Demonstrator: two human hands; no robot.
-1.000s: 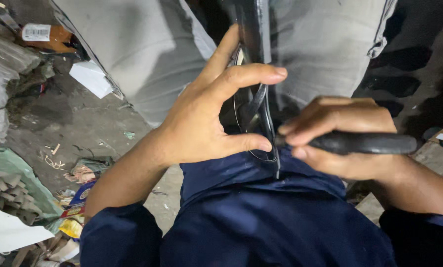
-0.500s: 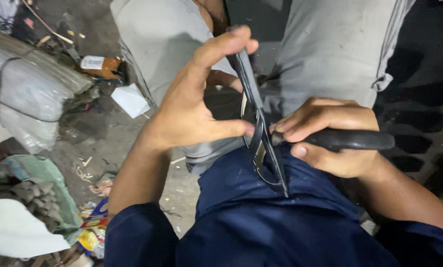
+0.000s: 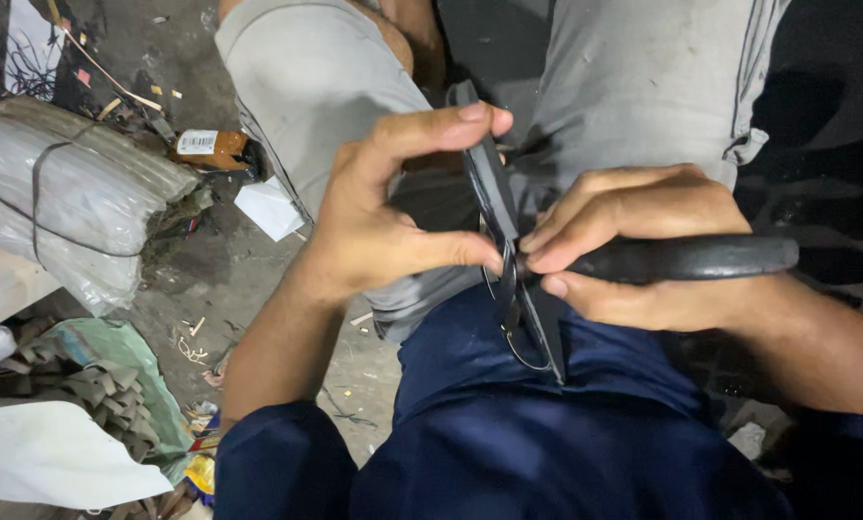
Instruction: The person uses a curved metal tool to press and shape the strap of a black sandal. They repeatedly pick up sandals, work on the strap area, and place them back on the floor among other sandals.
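In the centre of the frame the flat strip (image 3: 494, 183) stands between the two hands, the left hand (image 3: 393, 212) on its left and the right hand (image 3: 633, 241) on its right. The wrapped bundle (image 3: 65, 207) lies on the floor (image 3: 210, 279) at the left edge, the bottle (image 3: 210, 147) just right of it.

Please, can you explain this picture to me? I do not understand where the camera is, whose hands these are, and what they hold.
The camera sits on a person's head and looks down, so both hands are that person's own, above their lap in dark blue cloth. The left hand pinches a flat dark strip between fingertip and thumb. The right hand grips a black handle and presses against the same strip; thin wire loops below it. What the strip is I cannot tell. Grey trousers of another person stand just ahead. On the dirty ground at left lie a wrapped bundle, a small brown bottle and white paper.
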